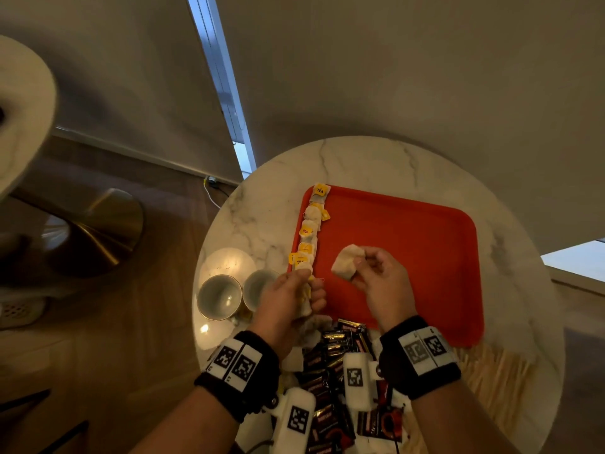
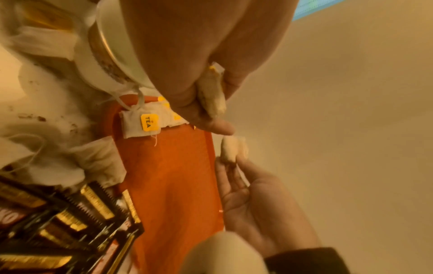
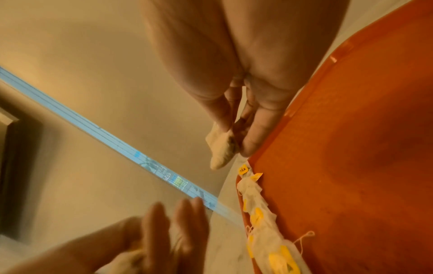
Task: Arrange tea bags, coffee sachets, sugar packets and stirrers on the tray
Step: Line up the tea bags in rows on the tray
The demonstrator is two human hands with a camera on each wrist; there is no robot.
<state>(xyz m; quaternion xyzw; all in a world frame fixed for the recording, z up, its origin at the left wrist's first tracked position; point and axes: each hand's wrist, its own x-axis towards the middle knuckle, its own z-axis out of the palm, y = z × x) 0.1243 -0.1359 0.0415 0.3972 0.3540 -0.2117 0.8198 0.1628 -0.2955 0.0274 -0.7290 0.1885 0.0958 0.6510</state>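
Both forearms bare, no sleeves. Black fabric wristband on left wrist (image 1: pixel 240 371) and right wrist (image 1: pixel 420 357), each with a white panel carrying two black square fiducial markers. White boxy camera module under each wrist (image 1: pixel 296 417) (image 1: pixel 357 378), one marker apiece; thin black cable trails off the left one.

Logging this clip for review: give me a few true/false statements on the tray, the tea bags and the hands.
1. Tea bags line the tray's left edge. True.
2. The right hand is empty. False: it pinches a tea bag above the tray.
3. The coffee sachets lie on the tray. False: they are heaped on the table at its near edge.
4. Two cups stand left of the tray. True.
5. The left hand holds tea bags. True.
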